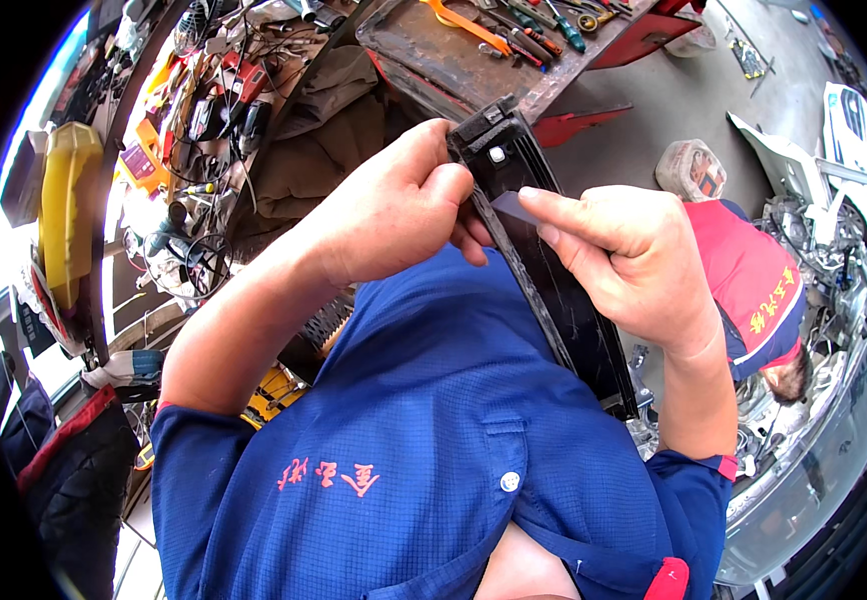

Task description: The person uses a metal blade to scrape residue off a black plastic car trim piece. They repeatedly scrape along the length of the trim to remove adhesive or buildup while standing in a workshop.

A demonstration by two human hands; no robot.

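A long black plastic panel (554, 270) with a white clip near its top end rests against my blue shirt and slants up toward the workbench. My left hand (394, 205) grips the panel's upper left edge. My right hand (624, 250) pinches a small thin grey blade or strip (514, 208) between thumb and forefinger, its tip laid against the panel's face just below the left hand's fingers.
A rusty metal tray (434, 50) with screwdrivers, pliers and an orange tool lies ahead. Cluttered shelves with cables, tools and a yellow container (64, 200) stand at left. At right another person in a red and blue shirt (754, 280) bends over a white car's open front (834, 330).
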